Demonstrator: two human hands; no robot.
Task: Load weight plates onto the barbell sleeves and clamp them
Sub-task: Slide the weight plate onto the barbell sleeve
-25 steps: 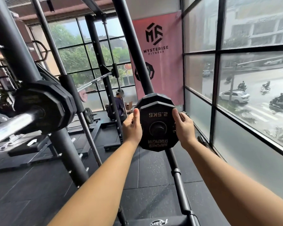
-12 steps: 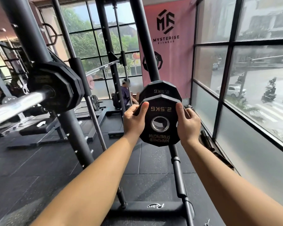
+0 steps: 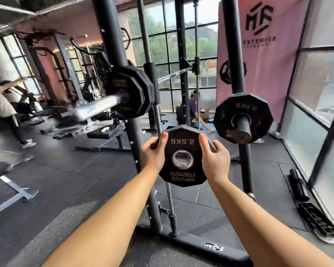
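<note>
A black 2.5 kg plate (image 3: pixel 182 178) with a steel-ringed hole hangs in the air at the centre, its lettering upside down. My left hand (image 3: pixel 153 155) grips its left edge and my right hand (image 3: pixel 214 158) grips its right edge, thumbs on the front face. To the right, a second 2.5 kg plate (image 3: pixel 258 112) sits on a storage peg (image 3: pixel 243 130) of the rack upright. At upper left the chrome barbell sleeve (image 3: pixel 96 106) points toward me, with larger black plates (image 3: pixel 135 91) loaded on it against the rack.
Black rack uprights (image 3: pixel 112 45) and a guide rod (image 3: pixel 168 189) stand just behind the held plate. A bench (image 3: pixel 104 135) lies to the left. One person (image 3: pixel 191 110) sits at the back, another (image 3: pixel 0 101) stands at far left. Windows (image 3: pixel 320 89) line the right side.
The plate has come off the storage peg and moved left and down in both hands. The view has swung left, bringing the barbell sleeve closer to centre.
</note>
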